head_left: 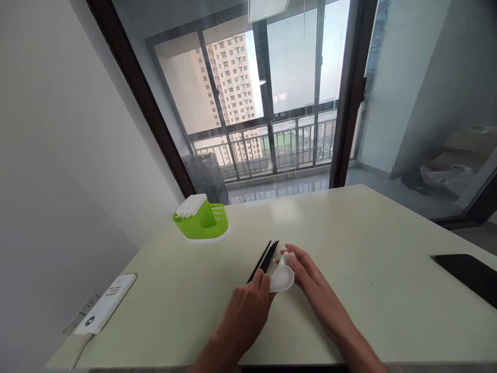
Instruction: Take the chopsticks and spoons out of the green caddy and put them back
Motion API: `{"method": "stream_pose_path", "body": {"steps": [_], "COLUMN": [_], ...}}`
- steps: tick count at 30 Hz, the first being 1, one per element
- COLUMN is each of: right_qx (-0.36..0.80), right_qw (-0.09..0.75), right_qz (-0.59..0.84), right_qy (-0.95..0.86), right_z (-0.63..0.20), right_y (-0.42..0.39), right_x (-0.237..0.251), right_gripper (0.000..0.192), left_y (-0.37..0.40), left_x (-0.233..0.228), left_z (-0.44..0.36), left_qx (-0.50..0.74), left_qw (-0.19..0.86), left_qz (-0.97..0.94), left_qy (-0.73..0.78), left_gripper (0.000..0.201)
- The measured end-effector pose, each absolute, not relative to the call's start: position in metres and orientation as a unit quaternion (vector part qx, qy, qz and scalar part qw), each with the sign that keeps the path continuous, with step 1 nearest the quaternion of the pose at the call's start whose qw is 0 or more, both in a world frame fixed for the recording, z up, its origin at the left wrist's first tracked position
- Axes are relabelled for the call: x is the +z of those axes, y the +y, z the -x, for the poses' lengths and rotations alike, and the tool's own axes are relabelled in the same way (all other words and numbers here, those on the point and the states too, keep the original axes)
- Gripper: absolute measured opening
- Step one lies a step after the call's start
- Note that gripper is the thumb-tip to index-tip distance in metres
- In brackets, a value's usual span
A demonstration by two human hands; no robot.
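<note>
A white soup spoon is held between my hands above the near middle of the table, its bowl facing me and its handle pointing away. My left hand pinches the left edge of the bowl, with the fingers curled. Around the handle end, the fingers of my right hand are closed. Several black chopsticks lie just beyond my left hand; their near ends are hidden behind it, and I cannot tell whether it touches them.
A green and white utensil caddy stands at the table's far left. On the left edge lies a white power strip-like device with a cable. A black flat object rests at the right edge. Behind the pale table is a glass door.
</note>
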State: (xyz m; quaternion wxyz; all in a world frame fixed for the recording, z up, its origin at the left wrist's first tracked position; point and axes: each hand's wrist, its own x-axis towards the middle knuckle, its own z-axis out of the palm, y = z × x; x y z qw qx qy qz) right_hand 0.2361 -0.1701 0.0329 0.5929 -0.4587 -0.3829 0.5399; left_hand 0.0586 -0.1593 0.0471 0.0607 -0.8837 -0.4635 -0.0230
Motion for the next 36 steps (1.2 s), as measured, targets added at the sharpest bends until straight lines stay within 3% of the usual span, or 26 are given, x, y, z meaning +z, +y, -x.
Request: {"method": "stream_pose_path", "body": {"steps": [5,17,23,28,36], "right_qx": [0.602,0.600,0.614,0.551,0.456], "right_qw": [0.619,0.629,0.666,0.606,0.588], "right_qz": [0.415,0.382,0.308,0.448,0.526], "right_qy": [-0.288,-0.314,-0.291,-0.358,-0.412], "right_z": [-0.233,-0.241,-0.237,-0.236,-0.249], "right_y": [-0.168,-0.177,-0.183,-0.186,-0.154], "right_x": [0.029,0.025,0.031,0.026,0.015], "right_gripper": [0.044,0.030,0.026,0.039,0.037], "left_y": [-0.166,-0.168,-0.169,-0.170,-0.167], "left_x": [0.050,0.066,0.058,0.065,0.052], "left_z": [-0.071,-0.081,-0.088,-0.099,-0.104], "left_qx": [-0.015,-0.035,-0.027,-0.016,-0.030], "left_qw": [0.057,-0.149,-0.149,-0.140,-0.151], "left_qz": [0.899,0.875,0.882,0.901,0.867], "left_qy": [-0.435,-0.459,-0.445,-0.411,-0.474], "left_gripper": [0.013,0.036,0.042,0.042,0.031]}}
